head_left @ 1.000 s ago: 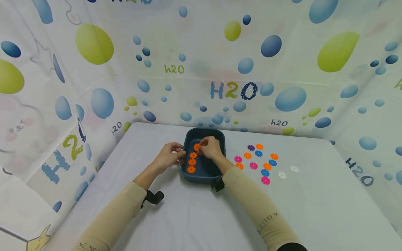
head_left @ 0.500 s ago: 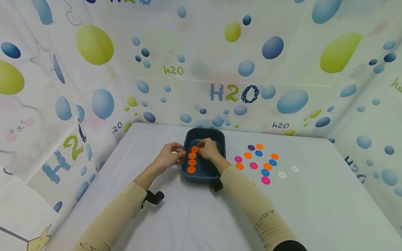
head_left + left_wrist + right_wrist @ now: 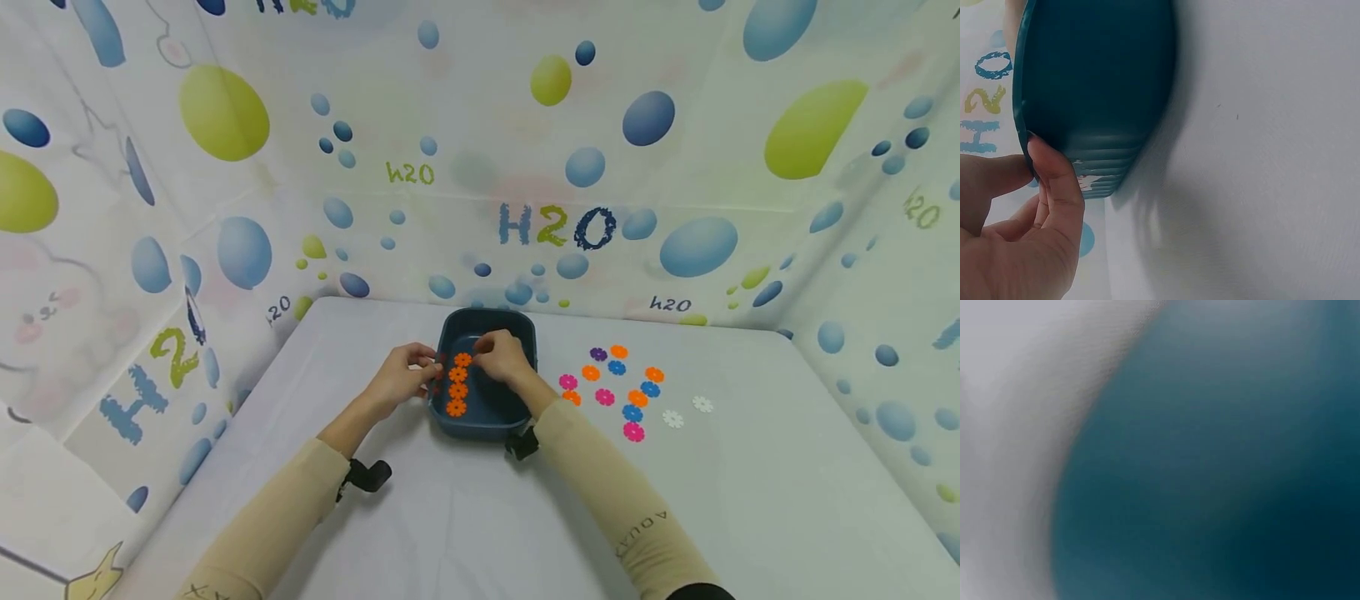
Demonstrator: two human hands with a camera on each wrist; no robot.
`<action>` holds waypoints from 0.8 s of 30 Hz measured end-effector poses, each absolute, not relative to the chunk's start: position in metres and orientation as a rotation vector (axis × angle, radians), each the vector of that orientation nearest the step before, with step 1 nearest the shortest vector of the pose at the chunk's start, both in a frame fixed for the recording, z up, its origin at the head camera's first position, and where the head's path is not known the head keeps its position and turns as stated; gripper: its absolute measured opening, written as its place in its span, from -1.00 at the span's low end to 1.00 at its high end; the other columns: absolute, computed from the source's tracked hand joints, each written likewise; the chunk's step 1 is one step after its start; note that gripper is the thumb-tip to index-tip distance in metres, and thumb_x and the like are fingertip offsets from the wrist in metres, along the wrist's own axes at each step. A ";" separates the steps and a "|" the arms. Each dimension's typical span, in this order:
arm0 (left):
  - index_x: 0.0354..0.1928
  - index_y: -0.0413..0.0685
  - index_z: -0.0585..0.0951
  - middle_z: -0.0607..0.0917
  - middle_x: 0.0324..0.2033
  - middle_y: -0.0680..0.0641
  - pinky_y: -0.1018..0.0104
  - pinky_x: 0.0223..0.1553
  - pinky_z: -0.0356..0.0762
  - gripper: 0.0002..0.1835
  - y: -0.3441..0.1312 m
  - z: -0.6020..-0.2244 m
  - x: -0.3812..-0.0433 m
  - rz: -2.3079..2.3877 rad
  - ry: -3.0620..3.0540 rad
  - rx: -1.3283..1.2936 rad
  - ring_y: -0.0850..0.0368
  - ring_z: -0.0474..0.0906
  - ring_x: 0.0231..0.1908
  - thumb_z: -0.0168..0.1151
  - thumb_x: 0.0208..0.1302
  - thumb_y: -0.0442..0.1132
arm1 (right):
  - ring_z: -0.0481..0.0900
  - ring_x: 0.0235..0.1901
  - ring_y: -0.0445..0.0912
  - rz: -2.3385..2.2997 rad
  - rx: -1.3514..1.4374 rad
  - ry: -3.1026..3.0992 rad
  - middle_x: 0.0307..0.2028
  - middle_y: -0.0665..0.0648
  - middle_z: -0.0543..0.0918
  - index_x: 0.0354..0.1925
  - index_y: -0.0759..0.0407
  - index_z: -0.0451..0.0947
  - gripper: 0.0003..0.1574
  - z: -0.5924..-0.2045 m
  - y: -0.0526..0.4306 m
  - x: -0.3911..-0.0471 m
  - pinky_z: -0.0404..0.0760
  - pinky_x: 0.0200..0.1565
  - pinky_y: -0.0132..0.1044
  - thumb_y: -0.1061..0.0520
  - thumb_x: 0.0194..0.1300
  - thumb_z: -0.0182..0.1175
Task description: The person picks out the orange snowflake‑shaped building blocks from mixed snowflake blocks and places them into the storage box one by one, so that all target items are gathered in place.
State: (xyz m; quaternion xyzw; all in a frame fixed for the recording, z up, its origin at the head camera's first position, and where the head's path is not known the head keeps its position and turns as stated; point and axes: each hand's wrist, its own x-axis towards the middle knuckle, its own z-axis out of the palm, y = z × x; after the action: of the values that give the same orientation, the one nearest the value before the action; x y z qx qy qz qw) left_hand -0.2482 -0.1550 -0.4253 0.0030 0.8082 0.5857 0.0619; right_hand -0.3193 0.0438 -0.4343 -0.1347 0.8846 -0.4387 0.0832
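A dark teal plastic basin [image 3: 495,423] stands on the white table. My left hand [image 3: 401,372] pinches its left rim; in the left wrist view, the thumb and fingers [image 3: 1060,187] lie on either side of the rim. Several orange flower-shaped pieces [image 3: 457,390] lie in a row along the basin's left inside. My right hand [image 3: 504,357] is inside the basin, its fingertips just right of the farthest orange piece [image 3: 462,360], with nothing visible between them. The right wrist view shows only the blurred basin wall [image 3: 1166,450], not the hand.
Right of the basin, loose flower pieces lie scattered on the table: orange [image 3: 591,373], blue [image 3: 633,412], pink [image 3: 633,432], purple [image 3: 597,354] and white [image 3: 673,419]. A patterned curtain [image 3: 480,167] rises behind the table's back edge.
The farthest orange piece has shifted slightly left and nearer, into line with the others. My right hand has come away from it. My left hand has stayed on the rim.
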 end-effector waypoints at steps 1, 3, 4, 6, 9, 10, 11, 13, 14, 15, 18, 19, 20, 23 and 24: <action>0.24 -0.42 0.44 0.59 -0.13 -0.27 0.30 -0.38 0.66 -0.61 -0.156 -0.425 -0.248 1.772 2.442 0.014 -0.06 0.66 -0.30 0.17 0.51 -0.32 | 0.62 0.05 0.11 -1.304 -0.416 2.648 0.05 0.25 0.69 0.12 0.31 0.65 -0.63 -0.433 0.045 -0.318 0.65 0.08 -0.04 0.23 0.37 0.30; 0.24 -0.42 0.44 0.59 -0.12 -0.28 0.31 -0.38 0.66 -0.61 -0.157 -0.424 -0.247 1.774 2.444 0.022 -0.06 0.66 -0.30 0.17 0.51 -0.32 | 0.62 0.07 0.10 -1.282 -0.467 2.667 0.06 0.24 0.69 0.12 0.31 0.64 -0.63 -0.430 0.048 -0.315 0.63 0.12 -0.04 0.23 0.38 0.30; 0.24 -0.42 0.45 0.59 -0.13 -0.27 0.31 -0.37 0.66 -0.61 -0.157 -0.424 -0.247 1.770 2.448 0.025 -0.06 0.67 -0.30 0.16 0.51 -0.32 | 0.62 0.07 0.10 -1.270 -0.498 2.672 0.06 0.24 0.68 0.13 0.32 0.63 -0.62 -0.428 0.049 -0.313 0.62 0.13 -0.04 0.22 0.38 0.30; 0.23 -0.42 0.45 0.59 -0.14 -0.26 0.33 -0.37 0.66 -0.63 -0.158 -0.423 -0.246 1.759 2.455 0.032 -0.07 0.67 -0.29 0.16 0.51 -0.33 | 0.62 0.08 0.10 -1.236 -0.565 2.681 0.08 0.25 0.68 0.15 0.33 0.61 -0.60 -0.424 0.052 -0.308 0.61 0.16 -0.04 0.21 0.39 0.30; 0.22 -0.42 0.46 0.58 -0.16 -0.25 0.34 -0.37 0.66 -0.64 -0.159 -0.423 -0.245 1.746 2.463 0.042 -0.10 0.68 -0.26 0.15 0.51 -0.34 | 0.64 0.07 0.10 -1.186 -0.655 2.686 0.09 0.25 0.68 0.16 0.34 0.60 -0.57 -0.418 0.059 -0.298 0.63 0.14 -0.04 0.19 0.39 0.31; 0.22 -0.43 0.45 0.58 -0.16 -0.24 0.34 -0.37 0.66 -0.64 -0.160 -0.423 -0.245 1.742 2.464 0.044 -0.12 0.67 -0.24 0.15 0.51 -0.34 | 0.65 0.06 0.10 -1.171 -0.682 2.690 0.09 0.25 0.68 0.15 0.34 0.60 -0.58 -0.415 0.061 -0.295 0.64 0.12 -0.05 0.18 0.39 0.32; 0.22 -0.43 0.45 0.58 -0.17 -0.24 0.34 -0.37 0.66 -0.64 -0.160 -0.423 -0.245 1.742 2.463 0.044 -0.14 0.67 -0.23 0.15 0.51 -0.34 | 0.65 0.05 0.09 -1.156 -0.705 2.695 0.09 0.24 0.68 0.15 0.33 0.60 -0.57 -0.413 0.064 -0.292 0.65 0.12 -0.06 0.17 0.39 0.32; 0.22 -0.44 0.44 0.58 -0.18 -0.22 0.34 -0.37 0.66 -0.63 -0.160 -0.424 -0.245 1.742 2.463 0.041 -0.18 0.67 -0.21 0.15 0.51 -0.35 | 0.66 0.04 0.08 -1.131 -0.741 2.705 0.10 0.23 0.68 0.14 0.31 0.60 -0.58 -0.409 0.070 -0.285 0.65 0.10 -0.07 0.15 0.39 0.33; 0.22 -0.45 0.44 0.58 -0.18 -0.22 0.35 -0.38 0.66 -0.63 -0.160 -0.425 -0.245 1.742 2.463 0.043 -0.20 0.66 -0.20 0.15 0.50 -0.35 | 0.66 0.03 0.07 -1.124 -0.755 2.709 0.10 0.22 0.67 0.14 0.29 0.61 -0.58 -0.408 0.073 -0.282 0.66 0.10 -0.08 0.14 0.38 0.34; 0.22 -0.45 0.44 0.58 -0.18 -0.22 0.35 -0.38 0.66 -0.63 -0.160 -0.425 -0.245 1.741 2.464 0.043 -0.20 0.66 -0.19 0.15 0.50 -0.36 | 0.66 0.03 0.07 -1.117 -0.772 2.709 0.10 0.22 0.67 0.14 0.28 0.61 -0.59 -0.406 0.077 -0.279 0.66 0.10 -0.08 0.14 0.38 0.34; 0.22 -0.45 0.44 0.58 -0.18 -0.21 0.35 -0.38 0.66 -0.62 -0.160 -0.426 -0.244 1.735 2.467 0.050 -0.20 0.67 -0.20 0.15 0.50 -0.36 | 0.65 0.04 0.09 -1.110 -0.815 2.706 0.10 0.21 0.67 0.14 0.25 0.61 -0.59 -0.402 0.088 -0.271 0.65 0.10 -0.07 0.13 0.38 0.34; 0.22 -0.45 0.44 0.58 -0.18 -0.21 0.35 -0.38 0.66 -0.63 -0.161 -0.427 -0.244 1.734 2.467 0.054 -0.19 0.67 -0.20 0.15 0.50 -0.35 | 0.65 0.04 0.10 -1.109 -0.835 2.703 0.10 0.22 0.67 0.13 0.25 0.61 -0.59 -0.400 0.093 -0.269 0.65 0.10 -0.06 0.14 0.38 0.34; 0.22 -0.45 0.44 0.58 -0.17 -0.21 0.35 -0.38 0.66 -0.63 -0.161 -0.427 -0.244 1.733 2.467 0.055 -0.18 0.67 -0.21 0.15 0.50 -0.35 | 0.65 0.04 0.11 -1.105 -0.852 2.699 0.10 0.23 0.66 0.14 0.25 0.60 -0.59 -0.398 0.097 -0.266 0.65 0.10 -0.06 0.13 0.38 0.34; 0.22 -0.43 0.45 0.58 -0.17 -0.22 0.35 -0.38 0.65 -0.64 -0.161 -0.428 -0.243 1.737 2.463 0.052 -0.15 0.67 -0.23 0.16 0.50 -0.35 | 0.63 0.04 0.11 -1.089 -0.914 2.700 0.11 0.26 0.65 0.14 0.27 0.60 -0.57 -0.394 0.111 -0.258 0.64 0.10 -0.05 0.13 0.37 0.34; 0.21 -0.43 0.45 0.58 -0.17 -0.22 0.35 -0.39 0.65 -0.64 -0.161 -0.429 -0.243 1.737 2.462 0.054 -0.15 0.67 -0.24 0.16 0.50 -0.35 | 0.63 0.04 0.12 -1.090 -0.927 2.698 0.11 0.27 0.65 0.14 0.27 0.59 -0.57 -0.392 0.115 -0.255 0.64 0.10 -0.03 0.13 0.37 0.34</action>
State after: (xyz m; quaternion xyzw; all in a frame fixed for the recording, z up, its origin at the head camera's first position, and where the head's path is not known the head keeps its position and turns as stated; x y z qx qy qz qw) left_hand -0.2432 -0.1611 -0.4286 0.0180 0.8152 0.5753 0.0638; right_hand -0.2551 0.1150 -0.3924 -0.3033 0.8826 -0.3565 0.0440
